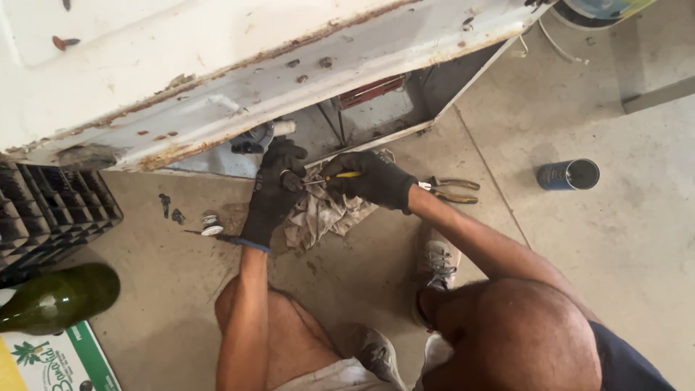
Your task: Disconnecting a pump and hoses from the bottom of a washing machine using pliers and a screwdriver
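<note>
Both my hands wear black gloves and meet under the open bottom of a rusty white appliance cabinet [217,94]. My left hand [274,190] pinches a small metal ring-like part. My right hand [373,177] grips a yellow-handled tool [340,176] whose thin tip points at that part. Beneath the hands lies a crumpled dirty rag [322,213] on the concrete floor. Pipes and a small fitting [260,136] show inside the cabinet just above my left hand.
Pliers with yellow-black handles [452,190] lie right of the rag. A blue can [568,174] stands at right. A small white cap [211,225] and dark bits lie left. A black crate [51,213], a green bottle [61,297] and a cardboard box [61,362] sit at the left.
</note>
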